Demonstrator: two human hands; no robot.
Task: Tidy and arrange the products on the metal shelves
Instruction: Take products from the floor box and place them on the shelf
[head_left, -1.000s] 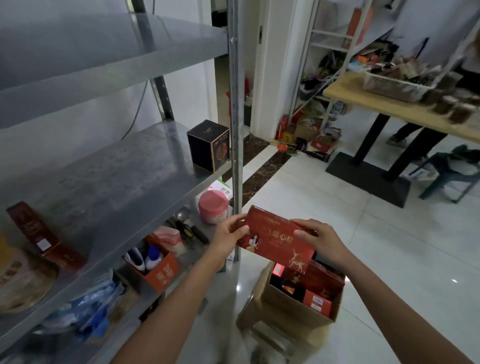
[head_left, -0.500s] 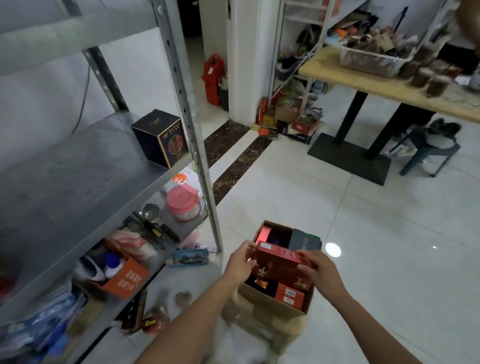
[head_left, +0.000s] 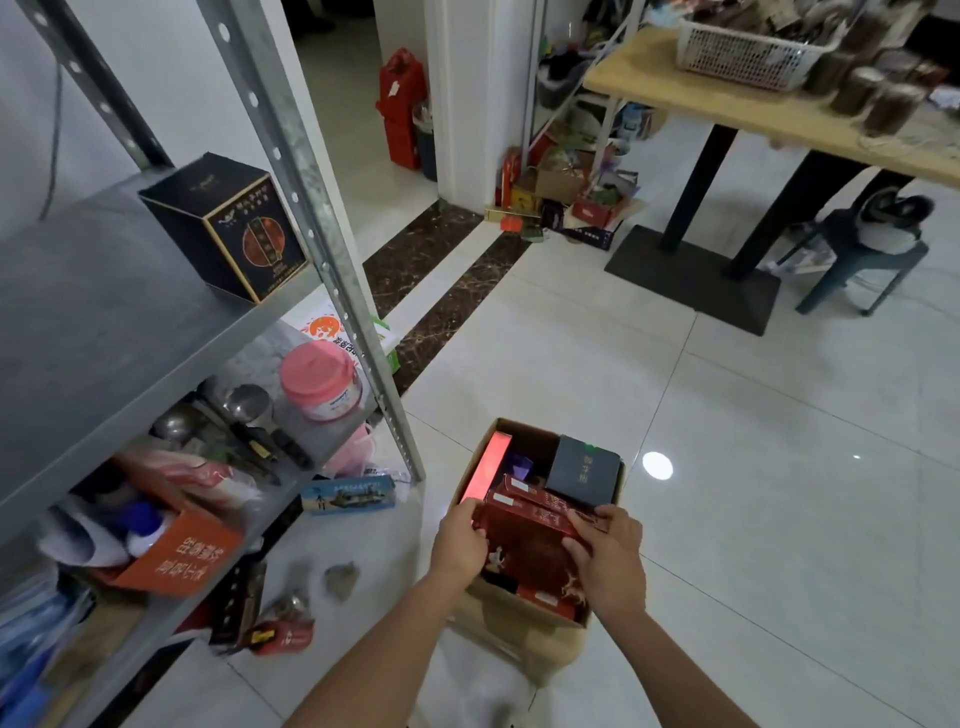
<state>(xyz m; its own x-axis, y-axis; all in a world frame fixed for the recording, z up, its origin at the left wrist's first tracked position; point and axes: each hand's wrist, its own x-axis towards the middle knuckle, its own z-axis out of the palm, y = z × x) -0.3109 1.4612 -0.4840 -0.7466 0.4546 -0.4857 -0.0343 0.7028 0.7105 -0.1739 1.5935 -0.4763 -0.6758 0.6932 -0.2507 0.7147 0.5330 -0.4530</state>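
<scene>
A flat red box with white deer figures sits low inside an open cardboard carton on the floor. My left hand grips the box's left end and my right hand grips its right end. The carton also holds other red boxes, a glowing pink-red box and a dark square box. The metal shelf unit stands to the left, with a black and gold box near its upright post.
The lower shelf carries a pink-lidded jar, an orange box, scoops and packets. A blue packet and small items lie on the white tile floor. A wooden table with a white basket and a stool stand far right.
Both hands lowered the red deer box from chest height down into the carton. The view tilted down and towards the carton.
</scene>
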